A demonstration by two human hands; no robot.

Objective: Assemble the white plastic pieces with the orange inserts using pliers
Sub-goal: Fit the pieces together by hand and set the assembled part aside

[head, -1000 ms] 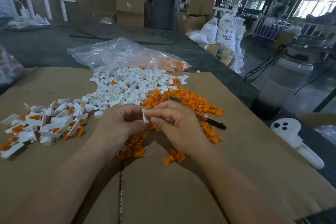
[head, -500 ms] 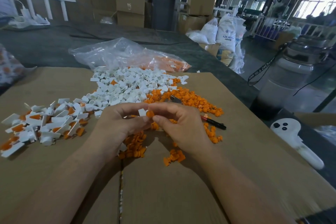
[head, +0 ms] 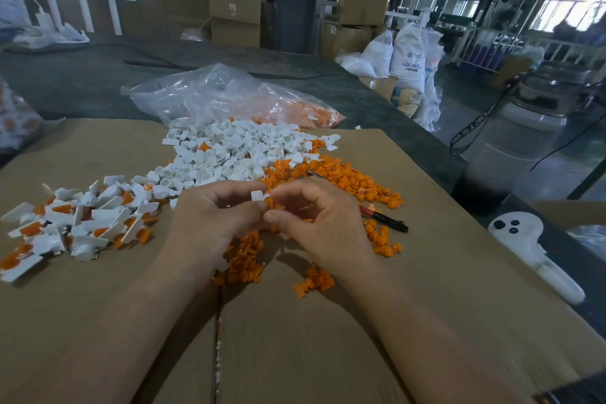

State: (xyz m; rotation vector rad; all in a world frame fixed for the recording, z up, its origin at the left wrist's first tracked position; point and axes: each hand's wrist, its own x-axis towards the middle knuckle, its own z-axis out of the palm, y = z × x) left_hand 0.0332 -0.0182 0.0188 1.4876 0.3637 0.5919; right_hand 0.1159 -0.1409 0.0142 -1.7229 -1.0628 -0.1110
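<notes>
Evidently the fitting step was in hand. A white piece [head: 257,196] was pinched between the thumb and fingers of the left hand [head: 210,216], and an orange insert [head: 269,203] was held against it by the curled fingertips of the right hand [head: 323,223]. The two hands were held together, touching, just above the cardboard [head: 426,289] laid over the desk [head: 82,82]. Whether the insert was already seated could not be told, since most of it was hidden by the fingers.

The pliers [head: 383,217] were seen lying on the cardboard just beyond the right hand, their nose buried in the loose orange inserts [head: 347,179]. For the next move, it was judged, the insert would have to be lined up and pushed home, after which the pliers would need to be picked up for the squeeze.

Beyond the hands a heap of white pieces [head: 229,147] was spread, with a plastic bag [head: 210,95] behind it. To the left a pile of assembled pieces [head: 82,220] was gathered. More inserts were scattered under the wrists, so a dropped part might easily be lost among them. A white controller [head: 531,249] was set at the right edge, well apart.
</notes>
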